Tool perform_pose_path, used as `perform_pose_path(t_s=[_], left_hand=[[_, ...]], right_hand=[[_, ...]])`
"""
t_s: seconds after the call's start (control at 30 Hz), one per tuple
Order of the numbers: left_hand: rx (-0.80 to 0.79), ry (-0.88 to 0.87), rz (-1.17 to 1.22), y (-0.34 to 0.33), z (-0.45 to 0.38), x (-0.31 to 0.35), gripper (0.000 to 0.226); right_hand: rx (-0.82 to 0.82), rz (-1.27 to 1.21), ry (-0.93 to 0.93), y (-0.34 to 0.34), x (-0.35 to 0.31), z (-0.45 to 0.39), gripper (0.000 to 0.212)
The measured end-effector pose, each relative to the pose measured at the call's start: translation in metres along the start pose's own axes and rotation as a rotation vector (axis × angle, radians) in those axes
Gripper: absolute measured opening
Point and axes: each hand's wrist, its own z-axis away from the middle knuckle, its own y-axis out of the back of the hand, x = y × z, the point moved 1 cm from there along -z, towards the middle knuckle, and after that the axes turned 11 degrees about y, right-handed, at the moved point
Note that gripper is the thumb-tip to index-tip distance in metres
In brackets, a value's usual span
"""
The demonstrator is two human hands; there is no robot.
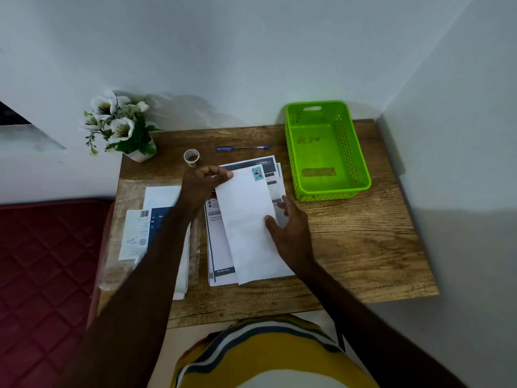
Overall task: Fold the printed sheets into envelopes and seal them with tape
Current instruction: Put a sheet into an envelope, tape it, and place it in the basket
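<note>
Two bare hands were busy over a brown wooden desk (363, 247). The left hand (202, 182) had its fingers (221, 172) curled round the top left corner of a long white folded sheet (249, 222), pinching it. The right hand (291, 228) lay on the right edge of that same sheet, with its thumb on top of the paper and its other fingers spread out loosely along the side (how far they went under the paper could not be seen). The folded sheet had a small blue picture near its top right corner. It lay tilted on a pile of printed white sheets (216, 247) in the middle of the desk. Left of that pile lay more papers (140, 233), one with a dark blue part. A small roll of clear tape (192, 157) stood near the back of the desk, just beside a blue pen (242, 148). A bright green plastic basket (361, 163) sat at the back right. White flowers in a white pot (120, 127) stood at the back left corner.
</note>
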Motion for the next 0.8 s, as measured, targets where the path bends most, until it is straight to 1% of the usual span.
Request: perform_pose_path(t_s=[0.07, 0.1, 0.17, 0.23, 0.3, 0.4, 0.53, 0.7, 0.8], left_hand=[[-0.013, 0.064, 0.050, 0.003, -0.003, 0.001, 0.022], [-0.008, 0.092, 0.081, 0.003, -0.004, 0.001, 0.025], [0.005, 0.131, 0.150, 0.001, -0.006, 0.003, 0.021], [-0.021, 0.160, 0.234, -0.005, -0.006, 0.006, 0.018], [-0.060, 0.192, 0.305, -0.011, -0.006, 0.007, 0.022], [-0.088, 0.229, 0.337, -0.016, -0.004, 0.007, 0.025], [-0.092, 0.233, 0.346, -0.018, -0.002, 0.002, 0.028], [-0.079, 0.256, 0.325, -0.017, 0.000, 0.000, 0.026], [-0.083, 0.254, 0.343, -0.016, 0.001, 0.000, 0.026]], right_hand=[[-0.072, -0.110, -0.135, 0.006, 0.001, -0.002, 0.059], [-0.120, -0.218, -0.184, 0.009, 0.004, -0.003, 0.049], [-0.218, -0.457, -0.284, 0.011, 0.010, -0.003, 0.025], [-0.299, -0.601, -0.372, 0.013, 0.012, 0.000, 0.015], [-0.312, -0.657, -0.427, 0.012, 0.014, 0.002, 0.014], [-0.313, -0.714, -0.473, 0.011, 0.012, 0.005, 0.018], [-0.329, -0.742, -0.477, 0.012, 0.005, 0.012, 0.024], [-0.327, -0.774, -0.515, 0.012, 0.002, 0.017, 0.017], [-0.323, -0.769, -0.513, 0.011, 0.003, 0.017, 0.017]])
